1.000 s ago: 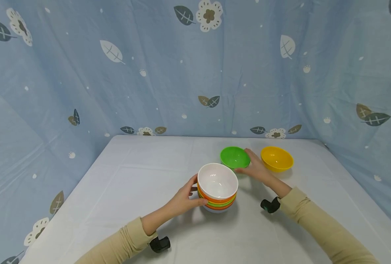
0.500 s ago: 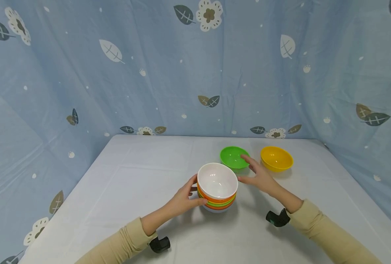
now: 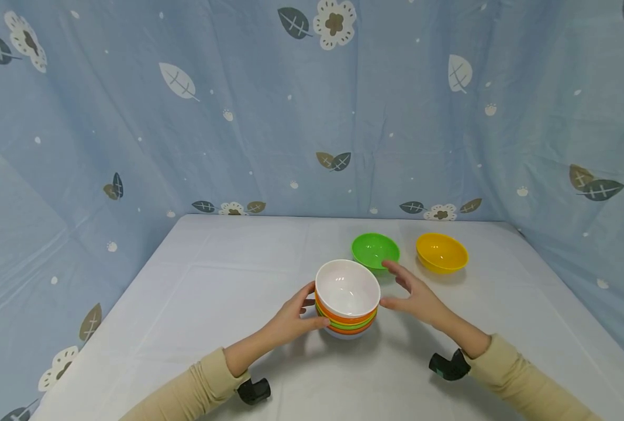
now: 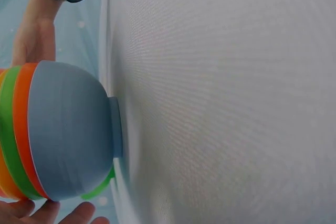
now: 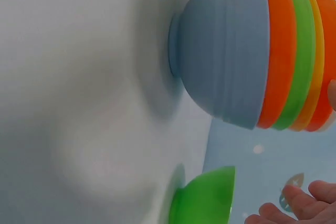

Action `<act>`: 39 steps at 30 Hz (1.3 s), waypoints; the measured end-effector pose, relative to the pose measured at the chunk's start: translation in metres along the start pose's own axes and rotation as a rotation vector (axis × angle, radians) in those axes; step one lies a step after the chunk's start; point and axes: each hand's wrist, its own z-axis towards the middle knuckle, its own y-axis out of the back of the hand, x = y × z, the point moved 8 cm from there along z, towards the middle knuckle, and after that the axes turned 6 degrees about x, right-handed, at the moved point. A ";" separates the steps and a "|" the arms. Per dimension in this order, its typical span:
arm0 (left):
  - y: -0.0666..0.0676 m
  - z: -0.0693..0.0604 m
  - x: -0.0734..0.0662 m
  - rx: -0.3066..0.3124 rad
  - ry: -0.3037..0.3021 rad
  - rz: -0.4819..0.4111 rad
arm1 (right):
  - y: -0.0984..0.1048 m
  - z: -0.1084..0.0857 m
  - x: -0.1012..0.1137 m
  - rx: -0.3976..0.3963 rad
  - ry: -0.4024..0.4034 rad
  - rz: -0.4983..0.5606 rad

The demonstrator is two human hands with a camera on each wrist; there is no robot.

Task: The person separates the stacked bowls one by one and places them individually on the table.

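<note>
The stack (image 3: 346, 324) seems to be smooth plastic throughout; its topmost white bowl (image 3: 347, 286) is glossy inside, while the grey-blue bowl (image 4: 73, 129) at the bottom looks nearly matt. At 1 o'clock from the stack, the green bowl (image 3: 372, 248) shines like plastic, as does the yellow bowl (image 3: 441, 252) at 2 o'clock. The white tablecloth (image 3: 227, 269) is matt, lightly creased; the blue curtain (image 3: 269, 117) at 12 o'clock, matt wrinkled cloth. Both sleeves (image 3: 196, 383), at 4 and 8 o'clock, are dull cloth.
</note>
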 end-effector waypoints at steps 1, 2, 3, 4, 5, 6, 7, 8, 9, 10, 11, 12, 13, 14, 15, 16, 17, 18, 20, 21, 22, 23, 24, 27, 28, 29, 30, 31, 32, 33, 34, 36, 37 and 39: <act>0.000 -0.001 -0.001 0.001 0.000 0.001 | -0.001 -0.001 0.001 0.003 0.009 0.005; 0.000 -0.001 -0.002 0.000 0.000 0.001 | -0.003 -0.001 0.001 0.005 0.020 0.011; 0.000 -0.001 -0.003 0.000 -0.002 0.001 | -0.004 -0.002 0.002 0.006 0.032 0.015; 0.000 -0.002 -0.004 -0.001 -0.003 0.001 | -0.005 -0.002 0.003 0.009 0.042 0.018; 0.000 -0.002 -0.004 -0.002 -0.003 0.000 | -0.007 -0.003 0.004 0.011 0.050 0.024; 0.000 -0.002 -0.004 -0.003 -0.005 0.000 | -0.008 -0.003 0.004 0.014 0.056 0.028; 0.000 -0.002 -0.005 -0.004 -0.006 0.000 | -0.010 -0.003 0.004 0.017 0.057 0.028; 0.000 -0.002 -0.005 -0.004 -0.007 0.000 | -0.011 -0.004 0.004 0.020 0.055 0.028; 0.000 -0.002 -0.005 -0.004 -0.008 0.001 | -0.013 -0.004 0.003 0.023 0.051 0.027; 0.000 -0.001 -0.005 -0.003 -0.008 0.002 | -0.014 -0.005 0.003 0.025 0.048 0.026; 0.000 -0.001 -0.004 -0.002 -0.008 0.004 | -0.015 -0.005 0.002 0.028 0.047 0.025; 0.000 -0.001 -0.003 -0.001 -0.009 0.006 | -0.016 -0.005 0.002 0.029 0.046 0.024; 0.000 0.000 -0.003 -0.002 -0.013 0.009 | -0.017 -0.005 0.002 0.029 0.046 0.025; 0.000 0.000 -0.002 -0.003 -0.017 0.012 | -0.018 -0.005 0.003 0.030 0.048 0.027; 0.000 0.001 0.002 -0.004 -0.015 0.012 | -0.019 -0.005 0.003 0.032 0.050 0.033; -0.001 0.003 0.006 -0.007 -0.014 0.014 | -0.020 -0.005 0.003 0.032 0.048 0.041; -0.001 0.004 0.009 -0.011 -0.014 0.019 | -0.020 -0.005 0.002 0.034 0.049 0.048; -0.001 0.006 0.014 -0.014 -0.014 0.023 | -0.021 -0.005 0.002 0.036 0.046 0.056; -0.001 0.009 0.023 -0.018 -0.008 0.027 | -0.023 -0.006 0.001 0.041 0.040 0.067; -0.001 0.010 0.027 -0.019 -0.004 0.027 | -0.024 -0.006 0.001 0.042 0.036 0.071; -0.001 0.011 0.029 -0.021 -0.003 0.031 | -0.025 -0.006 0.000 0.042 0.032 0.075; -0.001 0.011 0.030 -0.022 -0.005 0.034 | -0.026 -0.006 0.000 0.044 0.032 0.075; 0.000 0.011 0.030 -0.022 -0.006 0.034 | -0.027 -0.006 0.000 0.045 0.030 0.075; 0.001 0.007 0.021 -0.020 -0.010 0.026 | -0.029 -0.006 -0.001 0.050 0.032 0.083; 0.002 0.005 0.016 -0.019 -0.013 0.024 | -0.030 -0.006 -0.001 0.053 0.033 0.087; 0.003 0.003 0.011 -0.018 -0.015 0.020 | -0.031 -0.006 -0.002 0.058 0.036 0.091; 0.003 0.002 0.007 -0.016 -0.016 0.015 | -0.032 -0.006 -0.002 0.062 0.039 0.097; 0.004 0.000 0.002 -0.014 -0.017 0.009 | -0.033 -0.005 -0.002 0.067 0.043 0.103; 0.005 -0.002 -0.003 -0.012 -0.021 0.006 | -0.034 -0.006 -0.003 0.071 0.045 0.108; 0.005 -0.003 -0.004 -0.012 -0.020 0.003 | -0.035 -0.006 -0.003 0.075 0.045 0.113; 0.005 -0.003 -0.004 -0.012 -0.018 0.000 | -0.036 -0.006 -0.003 0.077 0.046 0.114; 0.006 -0.003 -0.005 -0.016 -0.014 -0.002 | -0.037 -0.006 -0.004 0.081 0.043 0.118; 0.007 -0.003 -0.005 -0.019 -0.012 -0.004 | -0.038 -0.006 -0.004 0.082 0.041 0.116; 0.010 -0.002 -0.005 -0.027 -0.013 -0.006 | -0.040 -0.007 -0.004 0.087 0.035 0.114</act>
